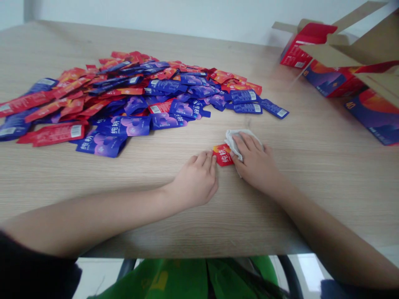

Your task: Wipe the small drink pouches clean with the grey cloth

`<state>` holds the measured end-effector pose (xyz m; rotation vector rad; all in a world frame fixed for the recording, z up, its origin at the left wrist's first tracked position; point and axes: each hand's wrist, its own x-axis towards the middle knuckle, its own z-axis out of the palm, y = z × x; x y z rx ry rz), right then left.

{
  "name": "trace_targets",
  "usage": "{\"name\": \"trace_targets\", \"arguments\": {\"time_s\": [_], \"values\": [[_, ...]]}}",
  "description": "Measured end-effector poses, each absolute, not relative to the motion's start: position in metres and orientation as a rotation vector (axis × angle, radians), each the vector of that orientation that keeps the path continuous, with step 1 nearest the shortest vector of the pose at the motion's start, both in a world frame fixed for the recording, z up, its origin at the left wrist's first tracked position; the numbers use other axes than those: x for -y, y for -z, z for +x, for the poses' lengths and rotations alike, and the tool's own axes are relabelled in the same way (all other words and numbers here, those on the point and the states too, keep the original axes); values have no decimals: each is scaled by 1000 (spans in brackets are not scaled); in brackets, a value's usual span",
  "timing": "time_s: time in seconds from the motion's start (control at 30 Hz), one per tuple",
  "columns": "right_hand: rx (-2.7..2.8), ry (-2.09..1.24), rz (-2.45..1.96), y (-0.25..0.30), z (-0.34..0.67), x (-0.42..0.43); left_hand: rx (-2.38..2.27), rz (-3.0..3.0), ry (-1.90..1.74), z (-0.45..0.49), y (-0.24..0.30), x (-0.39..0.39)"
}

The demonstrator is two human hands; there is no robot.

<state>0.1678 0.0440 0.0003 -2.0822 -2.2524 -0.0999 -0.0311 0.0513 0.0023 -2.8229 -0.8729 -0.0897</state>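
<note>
A small red packet (222,154) lies flat on the wooden table (311,166) between my two hands. My left hand (196,180) rests beside it, fingers curled together, with the fingertips touching the packet's left edge. My right hand (254,162) lies on a white cloth (234,141) and presses it down over the packet's right part; most of the packet is hidden under the cloth and fingers.
A wide heap of red and blue packets (131,95) covers the table's left and middle. Opened red-and-blue cardboard boxes (339,62) stand at the right back. A green chair (187,278) shows below the table's near edge.
</note>
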Motion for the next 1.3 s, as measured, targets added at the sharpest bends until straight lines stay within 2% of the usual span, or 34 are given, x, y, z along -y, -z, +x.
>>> {"name": "trace_targets", "arguments": {"time_s": [0.3, 0.63, 0.97, 1.3], "values": [[2448, 170, -1759, 5, 138, -35, 841, -2865, 127, -32, -3, -52], [2236, 135, -2127, 0, 171, -45, 865, -2831, 101, -32, -3, -52], [2460, 162, -1763, 4, 141, -35, 846, -2858, 129, -32, -4, -52], [2249, 130, -2090, 0, 169, -42, 882, -2839, 114, -33, -3, -51]]}}
